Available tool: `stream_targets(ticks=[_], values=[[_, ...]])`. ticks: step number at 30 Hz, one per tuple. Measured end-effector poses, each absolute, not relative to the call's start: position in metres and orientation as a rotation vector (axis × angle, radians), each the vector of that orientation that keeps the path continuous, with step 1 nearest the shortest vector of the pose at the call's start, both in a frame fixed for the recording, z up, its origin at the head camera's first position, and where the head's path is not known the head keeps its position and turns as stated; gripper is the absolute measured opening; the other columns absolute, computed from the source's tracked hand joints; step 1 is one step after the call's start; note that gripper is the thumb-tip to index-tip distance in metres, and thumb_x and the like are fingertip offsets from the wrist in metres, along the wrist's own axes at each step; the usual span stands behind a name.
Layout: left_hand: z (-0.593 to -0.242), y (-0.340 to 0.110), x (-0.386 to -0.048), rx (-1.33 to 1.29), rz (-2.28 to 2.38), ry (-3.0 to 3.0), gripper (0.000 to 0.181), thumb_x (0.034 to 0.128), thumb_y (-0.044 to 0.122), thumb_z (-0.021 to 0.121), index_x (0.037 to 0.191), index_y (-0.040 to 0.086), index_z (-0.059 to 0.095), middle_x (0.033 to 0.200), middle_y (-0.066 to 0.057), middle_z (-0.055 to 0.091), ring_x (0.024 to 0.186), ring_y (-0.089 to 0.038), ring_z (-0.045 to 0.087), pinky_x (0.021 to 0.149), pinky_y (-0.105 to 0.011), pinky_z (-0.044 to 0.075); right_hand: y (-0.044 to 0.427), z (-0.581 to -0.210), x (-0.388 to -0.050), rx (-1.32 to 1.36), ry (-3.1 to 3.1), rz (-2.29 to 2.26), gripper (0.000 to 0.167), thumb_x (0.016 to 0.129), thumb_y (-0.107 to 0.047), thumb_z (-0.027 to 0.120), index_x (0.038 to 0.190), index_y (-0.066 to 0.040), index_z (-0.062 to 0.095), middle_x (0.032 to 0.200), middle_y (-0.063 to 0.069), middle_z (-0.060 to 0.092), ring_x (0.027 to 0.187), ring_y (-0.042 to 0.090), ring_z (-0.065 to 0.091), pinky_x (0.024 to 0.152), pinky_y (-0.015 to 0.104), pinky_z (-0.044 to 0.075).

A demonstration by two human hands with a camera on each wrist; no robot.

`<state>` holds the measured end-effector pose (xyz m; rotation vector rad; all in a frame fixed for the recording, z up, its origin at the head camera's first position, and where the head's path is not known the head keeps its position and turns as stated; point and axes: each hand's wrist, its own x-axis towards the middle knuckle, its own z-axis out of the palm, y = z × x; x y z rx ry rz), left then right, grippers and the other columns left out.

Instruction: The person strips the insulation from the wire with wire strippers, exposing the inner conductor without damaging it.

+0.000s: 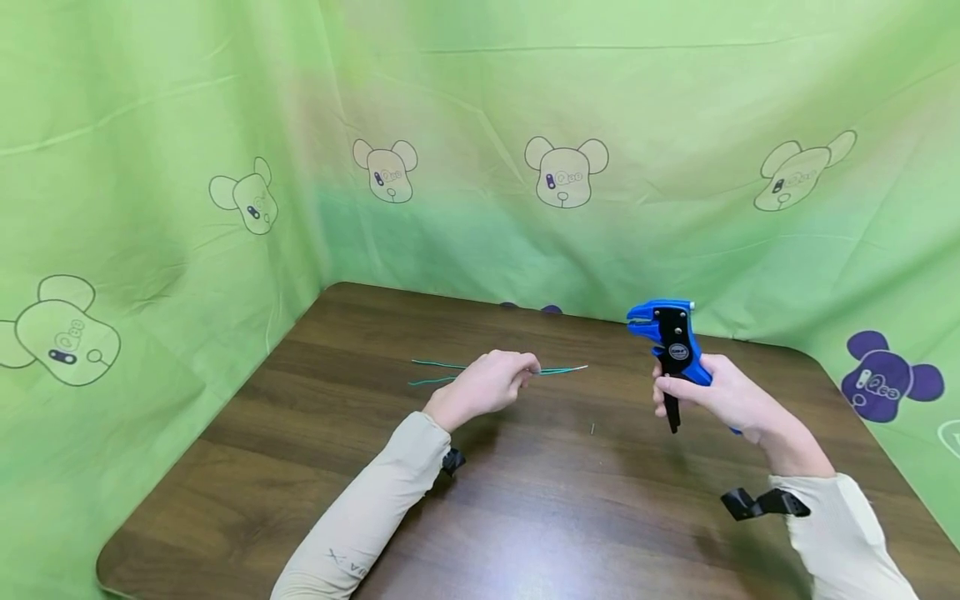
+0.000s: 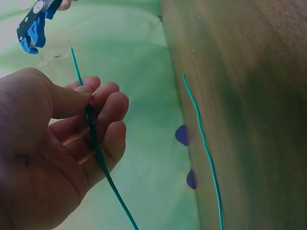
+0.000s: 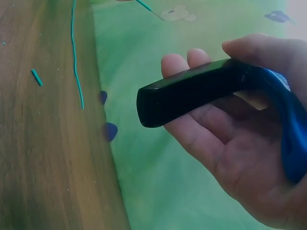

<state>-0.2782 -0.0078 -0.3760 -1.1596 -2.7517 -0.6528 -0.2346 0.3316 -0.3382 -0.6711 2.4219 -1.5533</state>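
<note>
My left hand (image 1: 487, 382) pinches a thin green wire (image 2: 76, 67) between thumb and fingers, above the table. Bare metal shows at the wire's tip, and its tail runs down past the palm. A second green wire (image 2: 206, 148) lies on the table beyond that hand; in the head view the hand hides part of both. My right hand (image 1: 720, 396) grips a blue and black wire stripper (image 1: 675, 333), its jaws pointing left toward the wire but apart from it. One black handle (image 3: 187, 91) lies across the fingers in the right wrist view.
A short piece of green insulation (image 3: 37, 77) lies on the brown wooden table (image 1: 300, 417), between the hands and nearer the person. Tiny specks are scattered near it. A green curtain (image 1: 480, 250) with bear-head prints hangs along the table's back and sides.
</note>
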Motion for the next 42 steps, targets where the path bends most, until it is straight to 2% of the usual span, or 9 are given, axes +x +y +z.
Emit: stream_targets(ticks=[8,18,26,30,42], values=[[-0.383,-0.006,-0.282,-1.178,-0.627,-2.792,0.026,0.1031,0.008,0.045,0.117,0.01,0.066,0.101,-0.003,0.072,0.082,-0.006,0.061,0.073,-0.018,0.048,0.335,-0.34,-0.236,-0.628,2.471,-1.528,0.015,0.102,-0.012,0.051,0.115,-0.005,0.055,0.094,0.003,0.068,0.082,0.028,0.072,0.079,0.033,0.058],[-0.393,-0.004,-0.286,-1.145,-0.596,-2.832,0.022,0.1023,0.013,0.05,0.115,0.011,0.068,0.112,-0.002,0.073,0.094,-0.01,0.068,0.084,-0.025,0.053,0.329,-0.339,-0.239,-0.653,2.519,-1.477,0.02,0.102,-0.015,0.052,0.116,0.0,0.053,0.095,0.007,0.066,0.082,0.026,0.072,0.077,0.033,0.058],[-0.4,-0.005,-0.29,-1.129,-0.526,-2.866,0.021,0.1009,0.014,0.053,0.112,0.013,0.07,0.105,0.002,0.073,0.085,-0.008,0.064,0.078,-0.024,0.052,0.329,-0.343,-0.238,-0.646,2.538,-1.471,0.021,0.102,-0.015,0.052,0.116,0.001,0.053,0.094,0.009,0.067,0.082,0.025,0.072,0.076,0.033,0.058],[-0.401,-0.006,-0.29,-1.121,-0.504,-2.885,0.02,0.1001,0.014,0.054,0.11,0.014,0.071,0.1,0.004,0.072,0.082,-0.008,0.061,0.077,-0.025,0.051,0.329,-0.344,-0.239,-0.67,2.547,-1.454,0.022,0.102,-0.015,0.053,0.116,0.002,0.053,0.093,0.014,0.067,0.081,0.026,0.072,0.075,0.033,0.058],[-0.405,-0.006,-0.287,-1.167,-0.405,-2.959,0.018,0.0985,0.013,0.056,0.106,0.018,0.072,0.1,0.008,0.071,0.086,-0.005,0.062,0.078,-0.02,0.05,0.329,-0.344,-0.237,-0.674,2.563,-1.425,0.024,0.103,-0.016,0.052,0.115,0.004,0.053,0.09,0.02,0.068,0.08,0.025,0.071,0.074,0.033,0.058]])
